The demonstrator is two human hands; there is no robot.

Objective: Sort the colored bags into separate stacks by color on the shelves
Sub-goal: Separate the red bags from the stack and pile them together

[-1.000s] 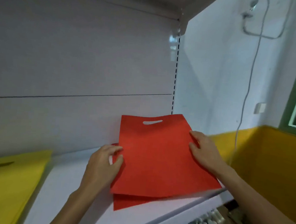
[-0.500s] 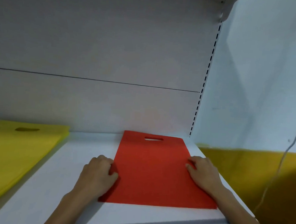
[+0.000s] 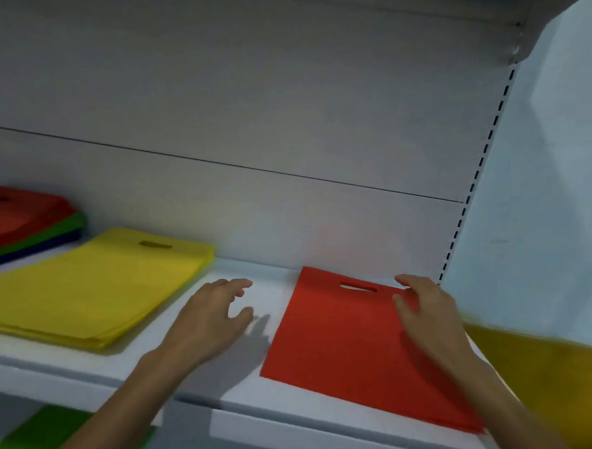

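A red bag [image 3: 343, 340] lies flat on the right end of the white shelf [image 3: 267, 281], its handle cut-out at the far end near the back panel and its near corner reaching the shelf's front edge. The right hand [image 3: 427, 317] is over the bag's right side, its fingers [image 3: 409, 281] loosely spread and holding nothing, with the index by the far right corner and the thumb over the red fabric. Motion blur hides whether the palm touches the bag.

The left hand [image 3: 214, 319] is just left of the bag, apart from it, above bare shelf. Its fingers are relaxed, slightly parted and hold nothing, and it casts a shadow on the shelf.

Further left lies a neat yellow stack [image 3: 89, 289], handle holes also at the far end. At the far left edge sits a mixed pile [image 3: 23, 223], red on top, then green, then blue. A green bag [image 3: 47, 427] shows on the shelf below, partly hidden by the left forearm.
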